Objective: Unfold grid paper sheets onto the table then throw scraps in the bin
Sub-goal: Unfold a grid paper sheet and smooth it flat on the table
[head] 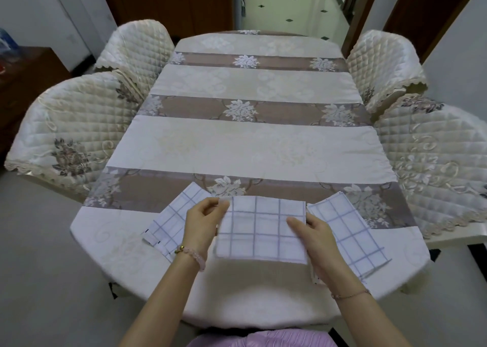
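Note:
Three white sheets with blue grid lines are near the table's front edge. The middle grid sheet (261, 230) is held between both hands, a little above the cloth. My left hand (203, 221) pinches its upper left corner. My right hand (316, 237) grips its right edge, thumb on top. A left grid sheet (172, 221) lies flat and angled, partly under my left hand. A right grid sheet (347, 230) lies flat and angled, partly under my right hand and wrist. No bin or scraps are in view.
The table (247, 146) wears a cream and brown striped floral cloth. Two quilted chairs stand on the left (71, 130), (134, 48) and two on the right (432, 151), (382, 61). A tiled hallway (292, 6) opens behind the table's far end.

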Motion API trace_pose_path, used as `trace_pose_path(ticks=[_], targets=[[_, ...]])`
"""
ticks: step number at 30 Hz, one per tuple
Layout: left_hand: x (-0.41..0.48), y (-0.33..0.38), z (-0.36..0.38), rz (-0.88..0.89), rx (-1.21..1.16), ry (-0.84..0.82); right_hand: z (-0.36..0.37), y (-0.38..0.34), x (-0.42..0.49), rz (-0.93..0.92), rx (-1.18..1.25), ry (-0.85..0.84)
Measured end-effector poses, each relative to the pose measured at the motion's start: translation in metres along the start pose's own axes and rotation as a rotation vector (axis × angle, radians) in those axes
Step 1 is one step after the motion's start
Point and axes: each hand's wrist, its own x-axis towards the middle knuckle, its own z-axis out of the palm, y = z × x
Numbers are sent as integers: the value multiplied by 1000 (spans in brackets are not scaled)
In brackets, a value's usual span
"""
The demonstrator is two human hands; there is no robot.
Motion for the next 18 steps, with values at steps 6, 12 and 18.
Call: trace_pose_path(ticks=[6, 12, 18], targets=[[25, -6, -8, 63, 180, 125, -5, -10, 4, 53, 3, -44], [5, -1, 7, 433, 484, -86, 8, -20, 6, 94, 148, -51], [-21, -4, 38, 309, 439, -421, 22, -32, 0, 42, 267, -165]])
